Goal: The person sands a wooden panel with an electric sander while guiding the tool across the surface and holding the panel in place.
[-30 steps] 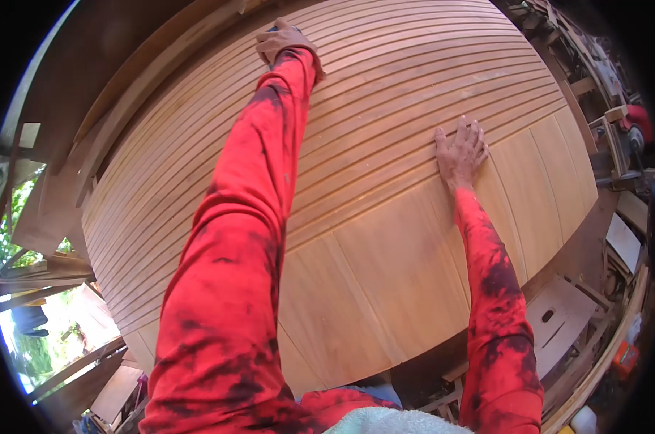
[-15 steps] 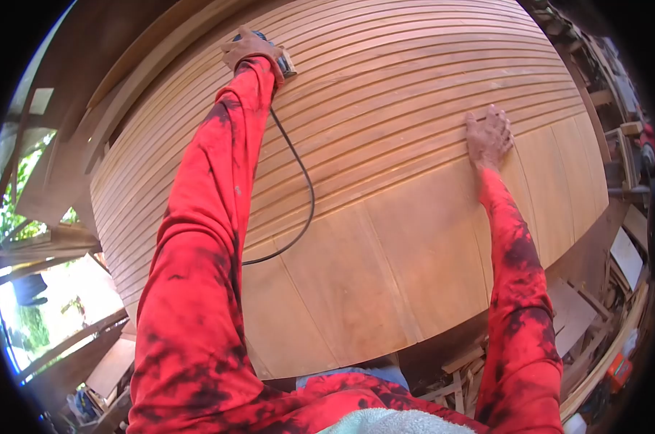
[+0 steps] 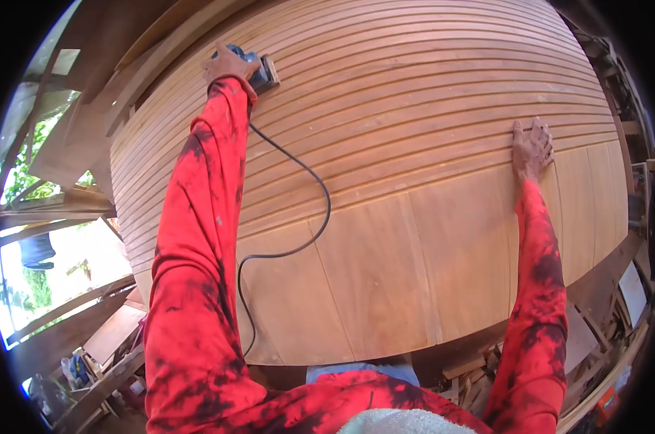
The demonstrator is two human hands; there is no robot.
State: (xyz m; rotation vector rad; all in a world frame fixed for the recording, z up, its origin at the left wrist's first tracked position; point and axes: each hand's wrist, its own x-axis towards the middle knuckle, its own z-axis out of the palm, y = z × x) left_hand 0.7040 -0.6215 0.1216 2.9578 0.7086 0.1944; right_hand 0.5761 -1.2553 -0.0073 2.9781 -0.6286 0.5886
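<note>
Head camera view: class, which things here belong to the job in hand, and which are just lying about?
In the job:
power tool, gripped by the left hand
black cord
grooved wooden panel, with the right hand on it

Apparently just lying about:
wood scraps, lower right
pale board, far right

Daylight glares white through an opening (image 3: 89, 253) at left, bleaching detail around the foliage (image 3: 44, 148), while soft light falls across a grooved wooden panel (image 3: 385, 137). Fisheye distortion bows its edges; black vignetting darkens the corners.
</note>
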